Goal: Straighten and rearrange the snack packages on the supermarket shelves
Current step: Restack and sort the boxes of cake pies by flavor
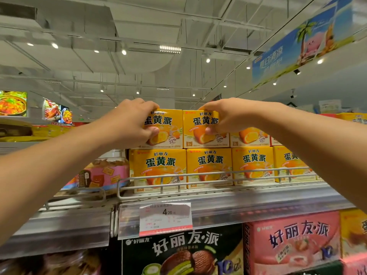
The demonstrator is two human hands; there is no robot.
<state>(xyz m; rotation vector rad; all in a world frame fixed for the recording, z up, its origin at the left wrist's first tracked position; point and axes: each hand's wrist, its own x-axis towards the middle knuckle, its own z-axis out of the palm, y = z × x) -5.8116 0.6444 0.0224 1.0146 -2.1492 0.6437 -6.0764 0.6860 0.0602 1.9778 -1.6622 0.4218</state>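
Small yellow egg-yolk pie boxes stand two rows high on the top shelf (218, 197). My left hand (131, 124) grips the upper left yellow box (170, 126), fingers over its top edge and thumb on its front. My right hand (224, 118) grips the neighbouring upper yellow box (198, 132) the same way. The two boxes stand side by side and touch. Below them a row of the same boxes (210, 165) sits behind a wire rail (178, 180). More upper boxes (250, 137) run to the right, partly hidden by my right arm.
A round pink biscuit tub (101, 175) sits left of the yellow boxes. A price tag (165, 217) hangs on the shelf edge. Below are a black pie box (178, 253) and a pink pie box (294, 241). A blue banner (301, 40) hangs overhead at right.
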